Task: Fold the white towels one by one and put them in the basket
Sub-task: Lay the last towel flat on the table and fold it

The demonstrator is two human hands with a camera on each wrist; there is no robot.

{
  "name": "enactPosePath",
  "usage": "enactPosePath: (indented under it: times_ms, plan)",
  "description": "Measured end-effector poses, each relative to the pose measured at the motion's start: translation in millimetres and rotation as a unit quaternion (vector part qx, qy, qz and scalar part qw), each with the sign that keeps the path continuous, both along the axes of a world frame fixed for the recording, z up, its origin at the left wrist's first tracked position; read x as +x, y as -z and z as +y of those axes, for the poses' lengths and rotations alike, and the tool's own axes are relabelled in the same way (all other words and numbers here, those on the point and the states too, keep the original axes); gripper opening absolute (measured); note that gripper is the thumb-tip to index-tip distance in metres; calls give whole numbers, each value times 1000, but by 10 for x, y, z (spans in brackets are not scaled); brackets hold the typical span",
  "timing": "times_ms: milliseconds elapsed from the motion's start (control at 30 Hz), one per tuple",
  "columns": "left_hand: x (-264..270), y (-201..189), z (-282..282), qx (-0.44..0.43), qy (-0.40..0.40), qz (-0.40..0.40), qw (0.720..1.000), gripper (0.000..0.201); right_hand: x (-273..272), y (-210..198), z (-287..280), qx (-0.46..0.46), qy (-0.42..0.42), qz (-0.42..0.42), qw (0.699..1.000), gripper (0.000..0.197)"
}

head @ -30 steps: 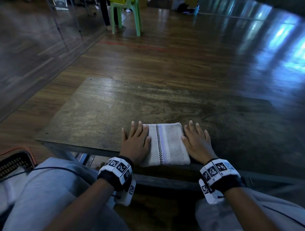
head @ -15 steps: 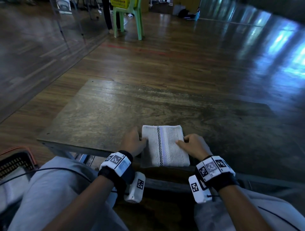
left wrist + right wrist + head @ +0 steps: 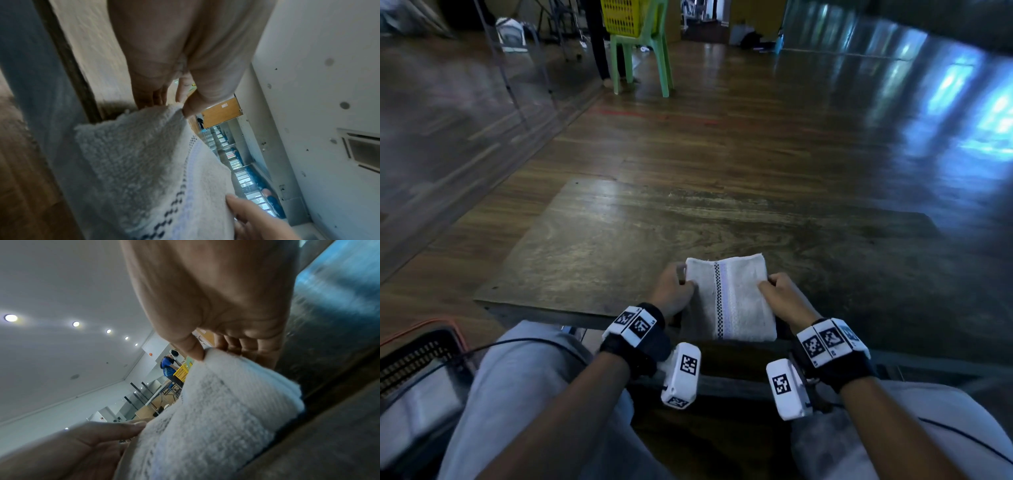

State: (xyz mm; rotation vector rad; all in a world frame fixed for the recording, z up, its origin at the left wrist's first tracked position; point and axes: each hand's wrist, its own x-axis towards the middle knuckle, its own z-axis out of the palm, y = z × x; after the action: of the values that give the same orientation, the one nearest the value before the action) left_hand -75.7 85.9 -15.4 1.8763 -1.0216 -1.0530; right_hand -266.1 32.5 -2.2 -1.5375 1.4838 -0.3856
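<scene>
A folded white towel, with a black checkered line and a pale woven band running along its length, is lying at the near edge of the wooden desk, its near end reaching past that edge toward the person's lap. The left hand is pinching the towel's left side, thumb on top and fingers curled underneath, as the left wrist view shows where the thumb is pressing into the terry pile. The right hand is gripping the right side in the same way; in the right wrist view its thumb is bearing down on the upper layer while the fingers are tucking below the stacked folds. Both hands are closed on the cloth, and the towel is sagging slightly between them.

A dark mesh basket with an orange rim is sitting on the floor to the person's left, beside the left knee, with pale cloth showing inside it. Far across the wooden floor, a green plastic chair is carrying a yellow crate.
</scene>
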Motion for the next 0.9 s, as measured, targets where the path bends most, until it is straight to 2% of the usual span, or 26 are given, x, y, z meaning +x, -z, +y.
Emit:
enactPosePath:
  times_ms: [100, 167, 267, 367, 633, 767, 900]
  plan:
    - [-20, -154, 124, -12, 17, 36, 999, 44, -45, -132, 159, -26, 48, -43, 998, 35]
    - [-28, -313, 247, -39, 29, 56, 997, 44, -102, -277, 321, -55, 60, -85, 993, 38]
    - [-18, -601, 430, -94, 40, 65, 993, 42, -186, -553, 572, -103, 41, -108, 988, 37]
    - [-25, -957, 676, -140, 43, 70, 987, 40, -263, -870, 816, -150, 30, -119, 981, 28]
    - [-29, -1664, 1174, -222, 45, 55, 972, 39, -309, -1565, 1163, -184, -7, -185, 965, 27]
    - [74, -1810, 1390, -265, 11, 60, 962, 39, -108, -1736, 1203, -180, -38, -222, 958, 28]
    - [348, -1830, 1657, -287, -77, 40, 954, 40, 327, -1790, 1230, -159, -93, -238, 954, 27]
